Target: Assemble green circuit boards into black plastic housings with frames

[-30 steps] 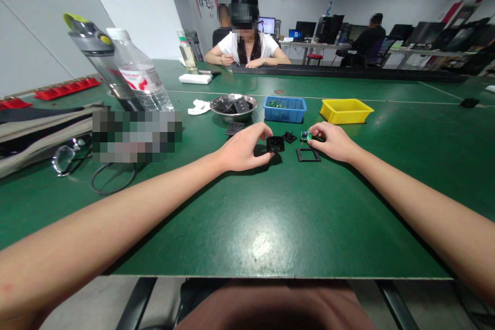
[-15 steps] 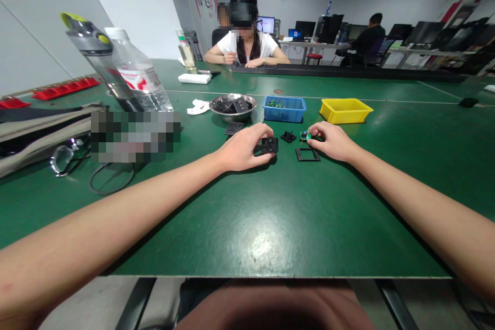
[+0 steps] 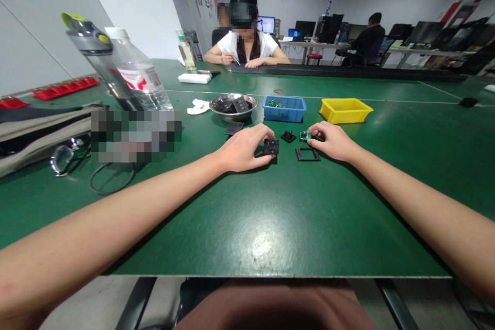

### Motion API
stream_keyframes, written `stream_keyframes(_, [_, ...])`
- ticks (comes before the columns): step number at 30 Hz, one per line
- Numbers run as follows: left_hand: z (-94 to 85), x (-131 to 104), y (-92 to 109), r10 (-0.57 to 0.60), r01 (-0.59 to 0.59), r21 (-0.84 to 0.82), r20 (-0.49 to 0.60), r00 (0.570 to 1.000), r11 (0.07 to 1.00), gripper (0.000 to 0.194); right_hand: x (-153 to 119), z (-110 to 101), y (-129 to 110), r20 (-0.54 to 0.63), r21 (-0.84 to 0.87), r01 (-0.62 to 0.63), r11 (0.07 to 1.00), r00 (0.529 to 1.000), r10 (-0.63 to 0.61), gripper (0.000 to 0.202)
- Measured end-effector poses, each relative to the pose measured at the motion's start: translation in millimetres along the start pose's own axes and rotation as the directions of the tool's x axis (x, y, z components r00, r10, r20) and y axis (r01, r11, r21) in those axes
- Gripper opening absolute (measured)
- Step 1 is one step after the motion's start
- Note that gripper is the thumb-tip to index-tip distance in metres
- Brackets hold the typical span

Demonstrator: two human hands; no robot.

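My left hand [image 3: 247, 148] grips a small black square housing [image 3: 271, 146] between thumb and fingers, just above the green table [image 3: 240, 216]. My right hand [image 3: 333, 140] pinches a small green circuit board [image 3: 305, 136] at its right edge. Between the hands lies a small black part with prongs [image 3: 288, 136]. Nearer to me is a thin black rectangular frame [image 3: 308, 154]. Another black piece [image 3: 234, 129] rests behind my left hand, partly covered by it.
Behind the hands stand a metal bowl [image 3: 233, 116] of black parts, a blue bin [image 3: 284, 112] with green boards and a yellow bin [image 3: 346, 113]. Bottles [image 3: 143, 80], a bag [image 3: 42, 136] and a cable [image 3: 112, 193] are left. A person [image 3: 247, 44] sits opposite.
The black housing in my left hand has tilted and shifted very slightly to the right. My right hand and the board stay nearly where they were.
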State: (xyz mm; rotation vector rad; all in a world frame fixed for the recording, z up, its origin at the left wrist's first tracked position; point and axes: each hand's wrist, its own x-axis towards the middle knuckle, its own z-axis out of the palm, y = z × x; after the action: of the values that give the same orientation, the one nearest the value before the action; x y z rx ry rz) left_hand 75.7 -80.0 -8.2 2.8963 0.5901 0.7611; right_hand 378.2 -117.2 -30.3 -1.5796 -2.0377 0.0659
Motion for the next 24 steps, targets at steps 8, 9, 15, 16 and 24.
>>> stream_keyframes(8, [0.1,-0.1,-0.3,0.027,-0.027,0.017,0.002,1.0,0.999,0.029,-0.1,0.1,0.2,0.005,-0.002,-0.003,1.0,1.0,0.003,0.019])
stream_keyframes(9, [0.1,-0.1,-0.3,0.027,-0.027,0.018,0.004,1.0,0.999,0.029,-0.1,0.1,0.1,0.005,-0.004,-0.004,1.0,1.0,0.004,0.019])
stream_keyframes(15, [0.5,0.2,-0.5,0.022,-0.023,0.027,0.009,1.0,0.999,0.028,-0.2,0.6,0.5,0.002,-0.007,0.006,1.0,1.0,-0.006,0.02])
stream_keyframes(16, [0.6,0.2,-0.6,0.027,-0.027,0.029,0.009,1.0,0.999,0.028,-0.2,0.7,0.8,0.004,-0.004,0.009,1.0,1.0,-0.009,0.02])
stream_keyframes(24, [0.1,0.0,-1.3,0.051,-0.052,0.043,0.012,0.999,0.998,0.029,-0.2,2.0,3.8,0.01,0.039,0.041,0.998,0.999,-0.042,0.021])
